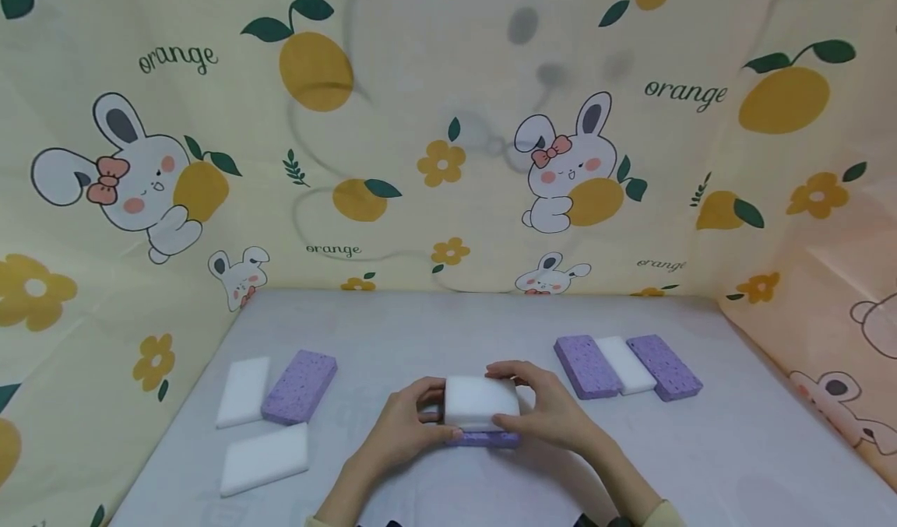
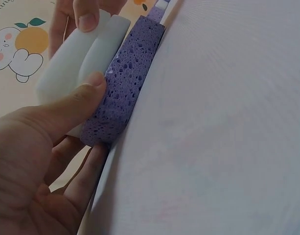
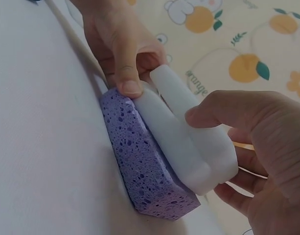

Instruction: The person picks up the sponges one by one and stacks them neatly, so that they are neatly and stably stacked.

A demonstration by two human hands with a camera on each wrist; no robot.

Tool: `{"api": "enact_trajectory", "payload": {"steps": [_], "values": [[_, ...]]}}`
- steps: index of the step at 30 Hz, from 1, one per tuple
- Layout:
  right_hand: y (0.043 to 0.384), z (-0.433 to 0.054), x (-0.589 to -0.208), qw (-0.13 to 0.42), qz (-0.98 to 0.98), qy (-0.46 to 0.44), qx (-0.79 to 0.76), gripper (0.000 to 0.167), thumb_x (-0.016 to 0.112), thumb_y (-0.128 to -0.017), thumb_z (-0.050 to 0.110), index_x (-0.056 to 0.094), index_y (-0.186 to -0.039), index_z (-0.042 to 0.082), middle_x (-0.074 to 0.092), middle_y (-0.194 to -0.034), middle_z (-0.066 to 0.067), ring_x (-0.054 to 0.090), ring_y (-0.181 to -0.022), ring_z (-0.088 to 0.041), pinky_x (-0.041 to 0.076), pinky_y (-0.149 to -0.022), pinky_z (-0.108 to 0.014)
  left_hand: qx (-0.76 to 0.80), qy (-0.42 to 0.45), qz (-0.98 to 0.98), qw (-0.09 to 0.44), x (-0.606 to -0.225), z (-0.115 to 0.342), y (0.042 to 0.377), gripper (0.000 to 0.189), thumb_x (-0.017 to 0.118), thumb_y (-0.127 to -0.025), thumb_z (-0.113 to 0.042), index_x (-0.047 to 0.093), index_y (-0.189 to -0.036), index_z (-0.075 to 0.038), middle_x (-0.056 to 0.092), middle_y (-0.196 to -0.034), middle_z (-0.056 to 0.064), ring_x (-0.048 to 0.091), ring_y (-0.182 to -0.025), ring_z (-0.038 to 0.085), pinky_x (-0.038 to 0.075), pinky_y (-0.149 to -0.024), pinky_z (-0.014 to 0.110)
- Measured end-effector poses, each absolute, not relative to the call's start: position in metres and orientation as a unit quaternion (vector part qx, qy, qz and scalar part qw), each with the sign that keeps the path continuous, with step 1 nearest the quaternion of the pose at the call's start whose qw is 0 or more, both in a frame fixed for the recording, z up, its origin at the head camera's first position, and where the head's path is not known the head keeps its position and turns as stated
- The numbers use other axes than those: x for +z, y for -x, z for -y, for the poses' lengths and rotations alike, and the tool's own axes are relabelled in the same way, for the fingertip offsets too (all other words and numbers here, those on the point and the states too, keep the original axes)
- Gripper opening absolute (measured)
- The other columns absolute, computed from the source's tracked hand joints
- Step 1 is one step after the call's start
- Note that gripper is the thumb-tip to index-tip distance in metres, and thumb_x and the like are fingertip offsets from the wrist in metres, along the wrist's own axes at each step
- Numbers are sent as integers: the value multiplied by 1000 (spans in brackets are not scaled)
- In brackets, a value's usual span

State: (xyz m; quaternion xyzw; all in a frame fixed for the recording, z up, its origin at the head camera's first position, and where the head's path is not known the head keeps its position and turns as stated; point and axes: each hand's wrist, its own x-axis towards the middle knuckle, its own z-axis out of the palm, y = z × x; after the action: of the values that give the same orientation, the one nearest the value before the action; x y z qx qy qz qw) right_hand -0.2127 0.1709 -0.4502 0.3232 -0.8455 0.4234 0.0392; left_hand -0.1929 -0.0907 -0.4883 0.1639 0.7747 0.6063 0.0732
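Three block-shaped sponges form a stack in front of me: a pitted purple sponge (image 3: 140,156) flat on the table, a white sponge (image 3: 167,134) on it, and another white sponge (image 3: 174,90) on top, slightly askew in the right wrist view. My right hand (image 1: 554,410) pinches the top white sponge between thumb and fingers at its right end. At the left end, my left hand (image 1: 409,426) holds the stack, its thumb on the seam between the lower white sponge and the purple one. The left fingers are partly hidden behind the stack.
At left on the table (image 1: 392,324) lie a white sponge (image 1: 243,391), a purple sponge (image 1: 300,387) and another white sponge (image 1: 265,460). Toward the back right, a white sponge (image 1: 626,365) lies between two purple sponges (image 1: 589,367). Patterned cloth (image 1: 392,145) walls the back and sides.
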Motion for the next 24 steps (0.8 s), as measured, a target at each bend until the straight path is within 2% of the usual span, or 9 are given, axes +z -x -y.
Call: {"api": "enact_trajectory", "payload": {"steps": [6, 17, 24], "values": [[212, -170, -450, 37, 846, -327, 420, 62, 88, -73, 16, 60, -128, 7, 62, -126, 3, 57, -116, -20, 50, -97, -49, 608, -164, -774, 72, -489, 91, 193, 66, 89, -73, -20, 57, -131, -14, 60, -130, 14, 64, -108, 25, 56, -87, 26], [213, -172, -454, 10, 846, -311, 433, 66, 88, -73, 18, 58, -131, 7, 63, -126, 4, 57, -116, -19, 49, -100, -45, 604, -164, -776, 75, -490, 92, 193, 67, 89, -73, -23, 57, -131, -14, 59, -131, 15, 65, -107, 25, 56, -87, 26], [209, -169, -446, -6, 848, -290, 443, 66, 88, -72, 8, 58, -130, 6, 64, -125, -4, 58, -115, -26, 46, -101, -51, 603, -164, -777, 74, -490, 91, 193, 67, 89, -73, -22, 57, -131, -14, 59, -131, 15, 64, -108, 25, 56, -87, 26]]}}
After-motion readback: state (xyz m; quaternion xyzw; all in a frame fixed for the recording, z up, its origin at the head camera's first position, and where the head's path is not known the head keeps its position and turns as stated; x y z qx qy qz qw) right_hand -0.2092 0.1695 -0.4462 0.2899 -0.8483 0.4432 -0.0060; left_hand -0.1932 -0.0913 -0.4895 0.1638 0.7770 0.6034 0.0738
